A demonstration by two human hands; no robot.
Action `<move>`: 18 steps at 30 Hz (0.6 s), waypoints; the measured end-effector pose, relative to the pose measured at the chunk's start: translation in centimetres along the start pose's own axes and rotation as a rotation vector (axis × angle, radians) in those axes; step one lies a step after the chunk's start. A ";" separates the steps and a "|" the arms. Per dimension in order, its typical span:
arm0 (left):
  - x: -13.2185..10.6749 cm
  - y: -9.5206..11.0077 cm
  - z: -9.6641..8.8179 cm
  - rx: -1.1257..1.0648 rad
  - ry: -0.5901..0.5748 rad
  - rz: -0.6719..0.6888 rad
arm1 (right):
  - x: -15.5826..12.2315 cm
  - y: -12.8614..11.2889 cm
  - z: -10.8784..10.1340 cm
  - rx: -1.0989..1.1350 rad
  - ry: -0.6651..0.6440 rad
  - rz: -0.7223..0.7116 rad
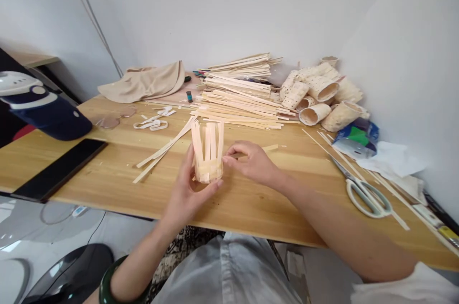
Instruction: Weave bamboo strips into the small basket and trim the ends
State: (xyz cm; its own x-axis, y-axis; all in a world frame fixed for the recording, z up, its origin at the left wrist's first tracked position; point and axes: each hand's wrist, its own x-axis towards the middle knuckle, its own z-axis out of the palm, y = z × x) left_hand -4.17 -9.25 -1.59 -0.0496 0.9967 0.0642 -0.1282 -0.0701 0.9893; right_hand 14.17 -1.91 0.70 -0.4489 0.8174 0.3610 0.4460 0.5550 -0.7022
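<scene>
A small, partly woven basket of pale bamboo strips (208, 158) stands on the wooden table (107, 175), its uprights sticking up loose. My left hand (186, 194) cups its base from the left and below, fingers wrapped round it. My right hand (251, 160) pinches a strip at the basket's right side, fingers pressed together.
A big pile of bamboo strips (240, 98) lies behind, with finished woven tubes (322, 98) at the back right. Scissors (366, 194) lie to the right, loose strips (161, 151) to the left. A black phone (59, 168), a cap (43, 108) and a beige cloth (147, 81) are on the left.
</scene>
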 end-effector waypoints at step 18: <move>-3.7 -3.4 -2.1 -0.107 -0.024 0.016 | -5.1 0.0 2.2 -0.280 0.179 -0.450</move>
State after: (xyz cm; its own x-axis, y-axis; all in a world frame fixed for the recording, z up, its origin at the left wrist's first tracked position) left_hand -5.60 -12.81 -5.49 -0.0292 0.9960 0.0844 -0.2326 -0.0889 0.9685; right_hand 14.78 -6.39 -2.44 -0.5151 0.4907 0.7028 0.4404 0.8549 -0.2741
